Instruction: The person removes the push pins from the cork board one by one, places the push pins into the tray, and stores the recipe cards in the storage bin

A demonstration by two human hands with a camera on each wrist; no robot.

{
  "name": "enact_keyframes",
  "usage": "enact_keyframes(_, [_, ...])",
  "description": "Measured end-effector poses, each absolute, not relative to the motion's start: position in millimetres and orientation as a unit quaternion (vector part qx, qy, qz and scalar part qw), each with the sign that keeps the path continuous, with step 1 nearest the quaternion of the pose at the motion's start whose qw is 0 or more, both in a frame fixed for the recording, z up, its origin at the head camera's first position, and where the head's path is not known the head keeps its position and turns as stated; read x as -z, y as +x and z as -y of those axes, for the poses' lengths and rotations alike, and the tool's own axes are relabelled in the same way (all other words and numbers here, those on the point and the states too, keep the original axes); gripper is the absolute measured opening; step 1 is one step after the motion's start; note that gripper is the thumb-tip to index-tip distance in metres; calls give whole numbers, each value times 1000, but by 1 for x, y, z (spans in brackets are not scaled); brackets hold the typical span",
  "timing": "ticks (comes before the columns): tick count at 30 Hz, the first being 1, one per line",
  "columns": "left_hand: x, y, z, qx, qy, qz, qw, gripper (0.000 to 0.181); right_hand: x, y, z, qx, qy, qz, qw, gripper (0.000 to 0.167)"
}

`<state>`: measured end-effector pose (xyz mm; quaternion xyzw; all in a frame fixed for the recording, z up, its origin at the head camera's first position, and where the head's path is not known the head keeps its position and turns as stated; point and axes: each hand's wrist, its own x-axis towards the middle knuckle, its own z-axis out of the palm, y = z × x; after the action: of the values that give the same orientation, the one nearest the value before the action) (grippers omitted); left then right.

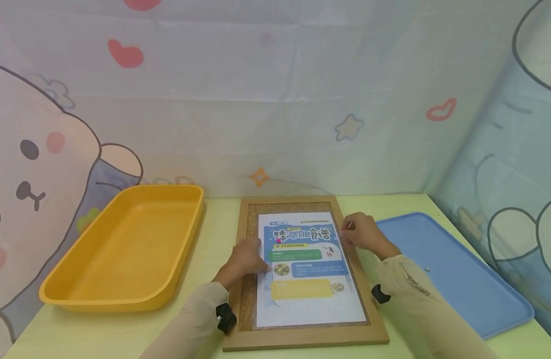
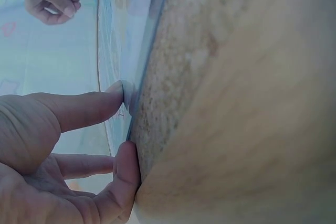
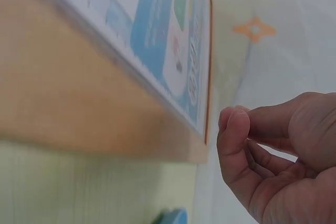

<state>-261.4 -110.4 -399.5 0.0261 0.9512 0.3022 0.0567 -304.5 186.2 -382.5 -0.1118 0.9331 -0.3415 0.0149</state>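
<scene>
A printed sheet [image 1: 309, 311] under a clear, glossy layer lies on a wood-framed cork board [image 1: 248, 304]. At the sheet's left edge is my left hand [image 1: 243, 262]; in the left wrist view its thumb [image 2: 92, 109] rests on the sheet's face and a fingertip touches beside the edge. Over the frame's right side, my right hand [image 1: 365, 233] has its thumb and fingertips together. In the right wrist view, that hand [image 3: 278, 150] is curled above the board's far corner, with nothing visible in its fingertips. A small pink spot [image 1: 278, 241] shows on the sheet's upper left.
An empty yellow tray [image 1: 123, 249] stands left of the board. To the right, partly behind my right forearm, lies a blue tray [image 1: 455, 264] with a tiny object [image 1: 427, 269] on it. A patterned cloth [image 1: 239, 99] hangs behind the table.
</scene>
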Motion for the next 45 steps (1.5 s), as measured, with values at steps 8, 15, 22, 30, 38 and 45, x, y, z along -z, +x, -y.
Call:
enact_keyframes(8, [399,-259,109,-300,23,-952,62,65,383,-291,-230,364,-97,-926,10,12])
enact_keyframes(15, [398,-260,109,-295,25,-953,58,63,392,-282,-272,341,-81,-937,-4,14])
enact_keyframes(22, [398,-260,109,-293,29,-954,56,62,396,-274,-300,321,-66,-945,-5,17])
enact_keyframes(30, [401,-260,110,-293,27,-954,54,62,399,-267,-321,295,-51,-954,-14,19])
enact_keyframes(38, [401,-259,111,-299,27,-952,56,64,406,-266,-340,262,-61,-963,-22,19])
enact_keyframes(45, [400,-259,111,-299,29,-952,56,63,409,-267,-352,214,-65,-974,-45,20])
